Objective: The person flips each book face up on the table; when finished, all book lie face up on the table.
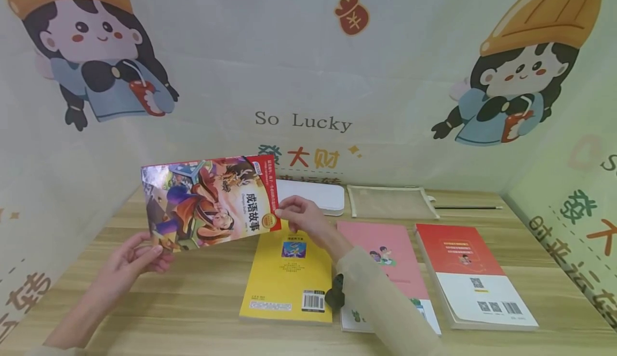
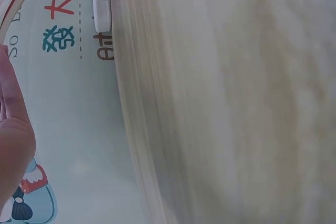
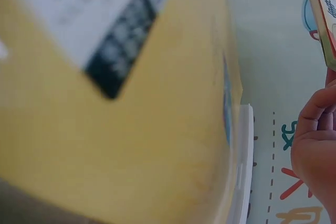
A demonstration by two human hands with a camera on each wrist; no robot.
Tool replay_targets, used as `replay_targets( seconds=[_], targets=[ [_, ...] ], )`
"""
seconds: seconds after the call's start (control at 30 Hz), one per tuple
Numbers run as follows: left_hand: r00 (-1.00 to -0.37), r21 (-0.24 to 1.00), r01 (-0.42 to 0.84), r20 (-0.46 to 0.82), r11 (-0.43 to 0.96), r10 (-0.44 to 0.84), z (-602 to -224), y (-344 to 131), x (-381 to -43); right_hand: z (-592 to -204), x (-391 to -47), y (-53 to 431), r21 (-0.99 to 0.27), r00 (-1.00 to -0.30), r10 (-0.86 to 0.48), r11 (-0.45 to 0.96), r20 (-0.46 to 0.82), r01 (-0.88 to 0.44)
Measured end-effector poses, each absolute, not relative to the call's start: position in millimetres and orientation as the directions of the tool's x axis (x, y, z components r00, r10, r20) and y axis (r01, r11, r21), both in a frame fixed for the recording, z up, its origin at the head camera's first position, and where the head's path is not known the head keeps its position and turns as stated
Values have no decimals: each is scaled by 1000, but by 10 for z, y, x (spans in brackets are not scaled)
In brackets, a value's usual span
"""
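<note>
A picture-covered storybook [image 1: 207, 203] with a red spine side is held up over the table, turned sideways with its cover towards me. My left hand [image 1: 137, 259] grips its lower left corner, thumb in front and the other fingers behind. At the right edge, my right hand [image 1: 308, 222] pinches the book between thumb and fingers. Below that hand lies a yellow book [image 1: 284, 275], barcode side up, its top partly covered by the hand. The left wrist view catches the left hand [image 2: 13, 124] at its border; the right wrist view shows the right hand [image 3: 317, 135] by the storybook's edge [image 3: 321, 19].
To the right lie a pink book [image 1: 356, 238], partly behind the right sleeve, and a red-and-white book [image 1: 463, 249]. Along the back are a white case [image 1: 323, 198], a mesh pouch [image 1: 390, 202] and a dark pencil [image 1: 467, 207]. A printed cloth [image 1: 308, 77] hangs behind the wooden table [image 1: 193, 302].
</note>
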State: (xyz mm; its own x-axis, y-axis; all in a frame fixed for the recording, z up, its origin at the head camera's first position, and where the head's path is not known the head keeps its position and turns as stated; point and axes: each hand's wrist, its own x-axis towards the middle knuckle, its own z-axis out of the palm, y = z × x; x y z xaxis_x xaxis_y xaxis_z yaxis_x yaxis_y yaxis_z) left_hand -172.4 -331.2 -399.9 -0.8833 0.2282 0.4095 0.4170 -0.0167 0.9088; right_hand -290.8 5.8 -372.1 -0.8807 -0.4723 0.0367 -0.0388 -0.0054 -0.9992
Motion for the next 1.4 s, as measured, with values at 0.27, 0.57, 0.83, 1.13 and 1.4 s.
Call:
replay_targets(
  seconds=[0.27,0.57,0.83,1.13,1.4],
  targets=[
    [-897,925,376,379,-56,229,-3799,-3146,-1611,-3772,-2857,66,-996,-852,-523,65,15,-58],
    [-894,927,370,373,-59,247,-3819,-3163,-1629,-3747,-2815,55,-995,-854,-514,-2,87,-101],
    [-908,926,372,349,63,230,-3772,-3173,-1625,-3735,-2784,60,-992,-883,-458,-101,108,-69],
    [-967,943,245,253,-226,4,-3764,-3228,-1696,-3771,-2814,85,-996,-884,-465,-84,49,-11],
    [-987,987,152,154,-59,42,-3809,-3333,-1690,-3803,-2844,90,-994,-883,-468,-76,-29,73]
  ],
)
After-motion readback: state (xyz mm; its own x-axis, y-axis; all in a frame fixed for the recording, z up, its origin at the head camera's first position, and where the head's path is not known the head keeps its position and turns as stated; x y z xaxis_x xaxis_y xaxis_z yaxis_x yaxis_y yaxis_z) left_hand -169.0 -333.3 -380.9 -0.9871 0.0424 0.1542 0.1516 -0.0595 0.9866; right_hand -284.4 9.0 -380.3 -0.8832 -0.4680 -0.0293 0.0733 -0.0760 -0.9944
